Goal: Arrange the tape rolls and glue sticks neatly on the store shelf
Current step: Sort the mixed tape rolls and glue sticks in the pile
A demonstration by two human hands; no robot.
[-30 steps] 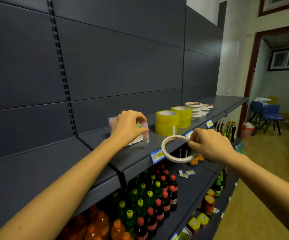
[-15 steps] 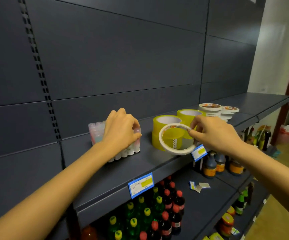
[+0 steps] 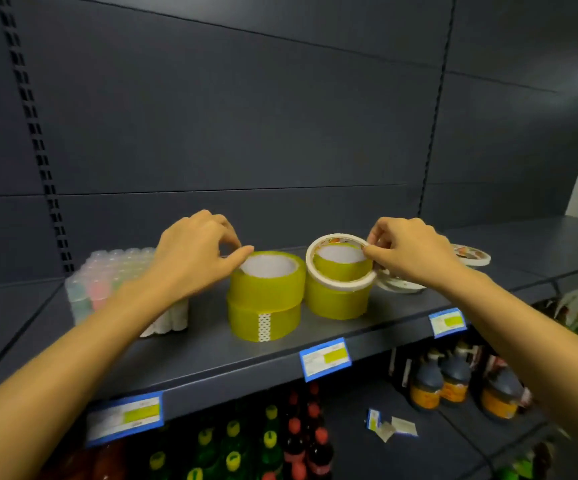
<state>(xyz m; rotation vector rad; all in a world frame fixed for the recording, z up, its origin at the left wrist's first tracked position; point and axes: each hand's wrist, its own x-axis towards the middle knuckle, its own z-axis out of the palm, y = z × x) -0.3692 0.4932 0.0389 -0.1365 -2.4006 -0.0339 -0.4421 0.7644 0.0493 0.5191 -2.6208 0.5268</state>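
Observation:
Two stacks of wide yellow tape rolls stand on the dark shelf. My left hand hovers over the left yellow stack; its thumb lies on the top roll's rim and its curled fingers sit behind that rim. My right hand pinches a thin white tape roll, held tilted against the top of the right yellow stack. A wrapped pack of pastel glue sticks stands upright to the left, partly behind my left forearm.
More flat white tape rolls lie on the shelf behind my right hand. Blue price tags hang on the shelf's front edge. Below stand soda bottles and dark sauce bottles. The shelf continues bare to the right.
My left hand left the glue sticks and moved right to the left yellow stack. My right hand carried the white roll up and right, onto the right yellow stack. The view came closer.

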